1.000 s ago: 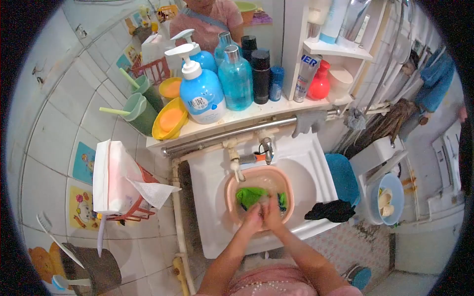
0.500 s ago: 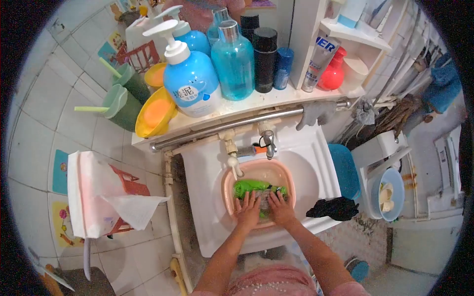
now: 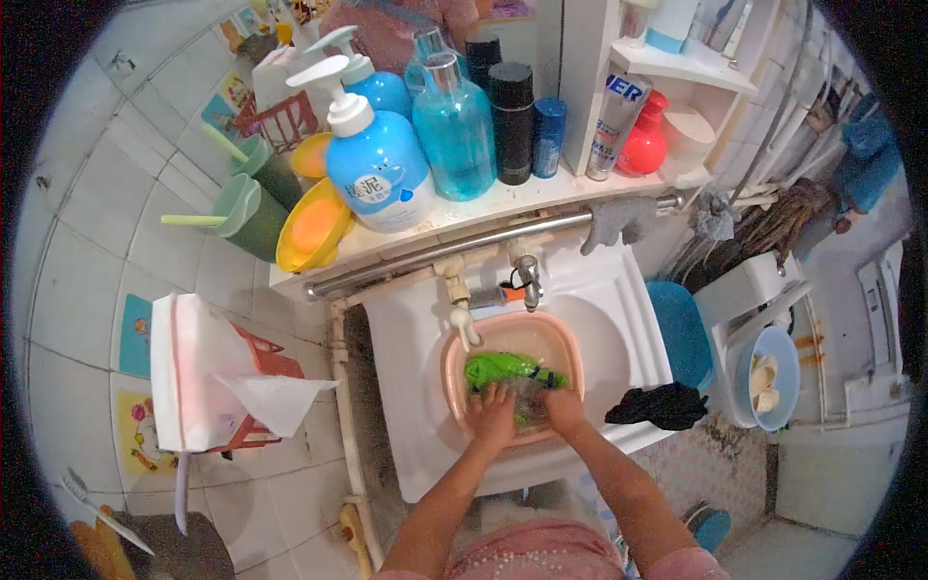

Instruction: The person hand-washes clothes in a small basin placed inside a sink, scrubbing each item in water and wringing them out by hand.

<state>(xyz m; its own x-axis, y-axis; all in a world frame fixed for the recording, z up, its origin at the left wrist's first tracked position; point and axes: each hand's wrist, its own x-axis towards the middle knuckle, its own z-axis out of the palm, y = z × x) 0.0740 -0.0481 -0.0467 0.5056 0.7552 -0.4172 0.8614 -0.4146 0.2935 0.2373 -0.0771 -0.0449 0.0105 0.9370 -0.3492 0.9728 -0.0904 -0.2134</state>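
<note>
A bright green wet cloth [image 3: 503,367] with dark parts lies bunched in a pink plastic basin [image 3: 450,387], which stands in the white sink [image 3: 411,425]. My left hand [image 3: 493,414] is at the near left of the cloth, fingers apart and pressing down on it. On the right, my right hand [image 3: 562,408] reaches into the basin against the cloth's right end; its fingertips are hidden. The middle of the cloth between my hands looks greyish and blurred, and I cannot make it out clearly.
A white plastic spout [image 3: 466,327] and a metal tap [image 3: 528,280] overhang the basin's far side. Black cloth [image 3: 657,409] lies on the sink's right rim. Pump bottles [image 3: 382,174] line the shelf behind. A tissue pack [image 3: 198,377] hangs left; a light-blue basin [image 3: 773,387] is right.
My fingers have gone from spread flat on the cloth to lower in the basin, the right ones now mostly out of sight. The view has shifted slightly.
</note>
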